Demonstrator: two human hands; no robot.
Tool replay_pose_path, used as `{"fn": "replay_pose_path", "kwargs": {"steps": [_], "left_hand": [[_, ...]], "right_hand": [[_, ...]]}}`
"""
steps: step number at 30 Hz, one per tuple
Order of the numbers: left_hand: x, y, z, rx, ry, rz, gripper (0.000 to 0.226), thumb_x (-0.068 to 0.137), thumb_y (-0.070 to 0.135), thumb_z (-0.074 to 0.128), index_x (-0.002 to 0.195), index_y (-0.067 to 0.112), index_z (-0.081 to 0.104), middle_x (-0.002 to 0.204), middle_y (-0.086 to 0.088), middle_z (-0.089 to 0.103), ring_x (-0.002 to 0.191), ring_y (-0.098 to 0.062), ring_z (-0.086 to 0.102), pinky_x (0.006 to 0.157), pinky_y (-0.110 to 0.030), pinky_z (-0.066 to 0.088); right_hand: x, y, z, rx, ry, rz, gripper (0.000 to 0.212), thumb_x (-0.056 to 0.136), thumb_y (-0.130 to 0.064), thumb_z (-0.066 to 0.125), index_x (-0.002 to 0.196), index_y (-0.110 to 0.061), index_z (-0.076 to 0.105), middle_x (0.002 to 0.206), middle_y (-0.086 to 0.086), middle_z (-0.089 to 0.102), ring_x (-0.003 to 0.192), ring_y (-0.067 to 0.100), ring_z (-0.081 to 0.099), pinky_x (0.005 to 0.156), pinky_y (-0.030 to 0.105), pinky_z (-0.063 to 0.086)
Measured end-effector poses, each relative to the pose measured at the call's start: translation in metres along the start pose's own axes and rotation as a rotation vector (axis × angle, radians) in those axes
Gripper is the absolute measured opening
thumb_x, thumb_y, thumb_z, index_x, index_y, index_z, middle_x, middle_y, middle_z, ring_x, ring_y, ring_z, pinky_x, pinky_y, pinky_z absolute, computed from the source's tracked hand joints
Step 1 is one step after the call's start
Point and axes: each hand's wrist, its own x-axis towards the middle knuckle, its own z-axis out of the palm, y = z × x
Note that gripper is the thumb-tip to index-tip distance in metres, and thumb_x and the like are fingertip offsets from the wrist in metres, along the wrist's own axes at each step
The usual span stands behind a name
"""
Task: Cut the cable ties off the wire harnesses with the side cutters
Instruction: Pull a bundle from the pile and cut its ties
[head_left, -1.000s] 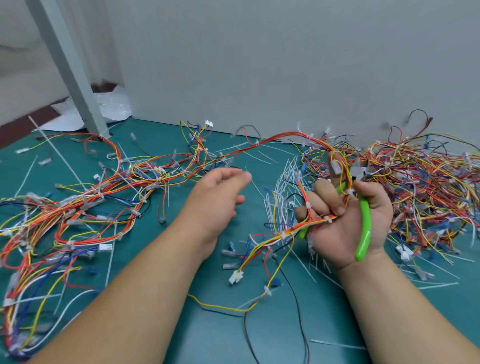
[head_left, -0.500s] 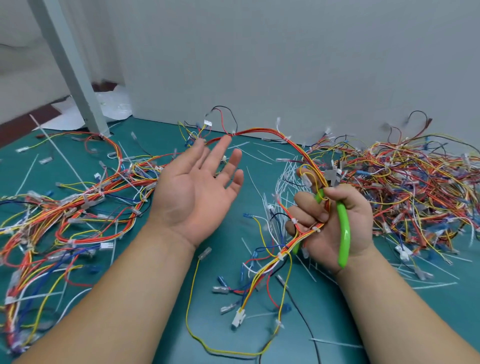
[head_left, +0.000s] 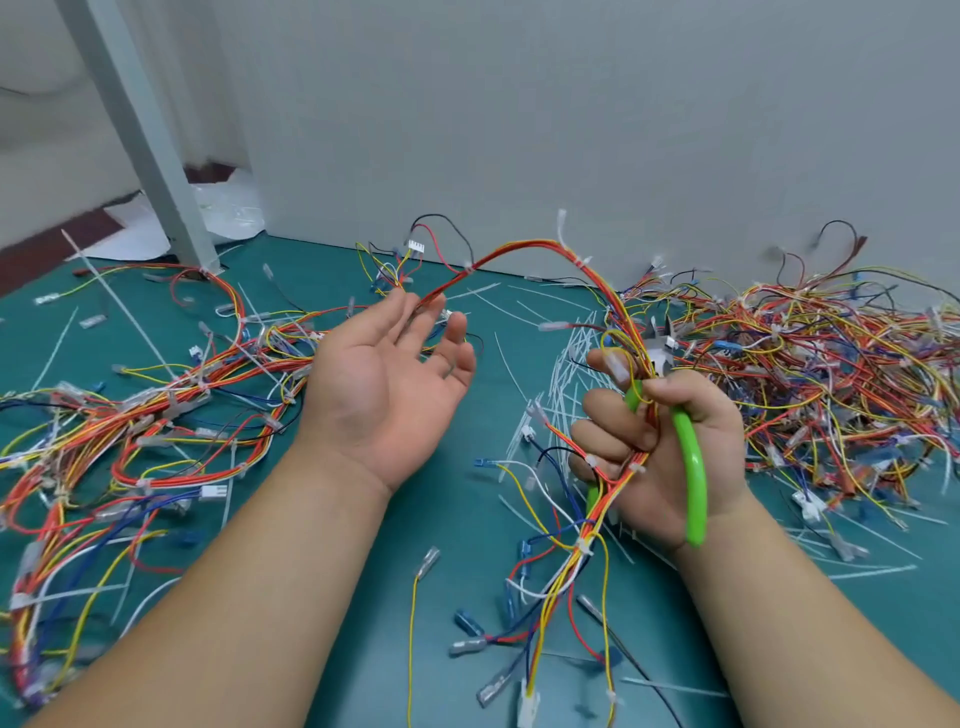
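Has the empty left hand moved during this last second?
Yes. The left hand rolled palm-up and opened, its fingertips now nearer the wall and slightly toward the grey post.

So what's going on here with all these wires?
A person is working at a teal table, taking cable ties off wire harnesses. The right hand grips green-handled side cutters together with one harness, which arcs up and across toward the fingertips of the left hand, held open, palm up. Whether it touches those fingertips is unclear. Heaps of tangled harnesses lie on both sides, with loose white ties scattered between.
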Motion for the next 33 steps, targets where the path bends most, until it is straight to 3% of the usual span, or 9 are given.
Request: {"fn": "replay_pose_path", "kwargs": {"steps": [3, 6, 11, 14, 17, 20, 24, 30, 33], "left_hand": [[-0.002, -0.004, 0.004, 0.104, -0.041, 0.028, 0.052, 0.098, 0.02, 0.054, 0.147, 0.005, 0.047, 0.124, -0.006, 0.062, 0.091, -0.02, 0.061, 0.073, -0.028, 0.046], [-0.004, -0.009, 0.005, 0.257, -0.129, 0.026, 0.048, 0.1, 0.019, 0.051, 0.146, 0.007, 0.05, 0.12, -0.003, 0.064, 0.084, -0.013, 0.059, 0.069, -0.026, 0.043], [-0.008, -0.023, 0.008, 0.455, -0.302, -0.018, 0.037, 0.094, 0.028, 0.056, 0.126, 0.011, 0.063, 0.103, -0.003, 0.07, 0.077, -0.01, 0.057, 0.062, -0.023, 0.043], [-0.008, -0.034, 0.009, 0.61, -0.249, 0.026, 0.025, 0.086, 0.036, 0.064, 0.1, 0.016, 0.067, 0.082, 0.0, 0.067, 0.066, -0.009, 0.053, 0.055, -0.019, 0.041], [-0.008, -0.039, 0.005, 0.778, -0.23, 0.08, 0.007, 0.098, 0.018, 0.06, 0.093, 0.017, 0.065, 0.075, 0.002, 0.066, 0.06, -0.009, 0.047, 0.054, -0.02, 0.039], [-0.009, -0.035, 0.004, 0.854, -0.236, 0.063, 0.023, 0.101, 0.003, 0.051, 0.097, 0.015, 0.07, 0.081, -0.004, 0.064, 0.061, -0.011, 0.044, 0.056, -0.022, 0.036], [-0.014, -0.035, 0.007, 0.899, -0.303, 0.031, 0.024, 0.101, -0.006, 0.046, 0.098, 0.006, 0.067, 0.064, 0.006, 0.065, 0.051, -0.003, 0.055, 0.051, -0.015, 0.043], [-0.013, -0.039, 0.008, 1.043, -0.114, 0.155, 0.02, 0.105, 0.02, 0.052, 0.115, 0.028, 0.067, 0.094, 0.002, 0.078, 0.073, -0.004, 0.061, 0.059, -0.011, 0.045], [-0.013, -0.039, 0.01, 1.078, 0.009, 0.169, 0.023, 0.106, 0.031, 0.047, 0.118, 0.032, 0.067, 0.096, 0.006, 0.078, 0.075, 0.002, 0.066, 0.059, -0.008, 0.044]], "right_hand": [[0.007, 0.005, 0.003, -0.084, 0.221, -0.073, 0.018, 0.082, -0.031, 0.059, 0.096, -0.022, 0.065, 0.057, -0.006, 0.015, 0.051, 0.012, 0.011, 0.048, 0.026, 0.014], [0.01, 0.009, 0.003, -0.145, 0.339, -0.117, 0.025, 0.085, -0.035, 0.063, 0.105, -0.021, 0.065, 0.065, -0.004, 0.023, 0.055, 0.013, 0.015, 0.052, 0.027, 0.017], [0.01, 0.012, 0.003, -0.111, 0.243, -0.148, 0.027, 0.085, -0.027, 0.063, 0.11, -0.023, 0.069, 0.089, -0.001, 0.057, 0.06, 0.012, 0.033, 0.059, 0.029, 0.033], [0.007, 0.011, 0.002, -0.1, 0.115, -0.08, 0.05, 0.08, -0.027, 0.065, 0.13, -0.024, 0.064, 0.109, 0.009, 0.064, 0.064, 0.015, 0.041, 0.063, 0.032, 0.035], [0.005, 0.011, 0.001, -0.095, -0.002, -0.014, 0.086, 0.066, -0.029, 0.078, 0.148, -0.024, 0.051, 0.116, 0.013, 0.067, 0.064, 0.017, 0.045, 0.065, 0.034, 0.035], [0.004, 0.012, 0.002, -0.097, -0.024, -0.032, 0.083, 0.064, -0.028, 0.079, 0.143, -0.023, 0.057, 0.127, 0.01, 0.064, 0.065, 0.016, 0.041, 0.063, 0.032, 0.037], [0.005, 0.015, 0.005, -0.102, 0.036, -0.089, 0.064, 0.072, -0.023, 0.067, 0.135, -0.014, 0.065, 0.15, 0.005, 0.053, 0.082, 0.025, 0.031, 0.06, 0.03, 0.036], [0.005, 0.011, 0.008, -0.062, 0.11, -0.114, 0.075, 0.077, -0.024, 0.056, 0.151, -0.014, 0.047, 0.156, -0.005, 0.05, 0.061, 0.012, 0.025, 0.062, 0.028, 0.031], [0.007, 0.012, 0.004, 0.033, 0.157, -0.136, 0.059, 0.069, -0.025, 0.073, 0.125, -0.015, 0.06, 0.14, -0.012, 0.048, 0.057, 0.011, 0.031, 0.062, 0.029, 0.03]]}}
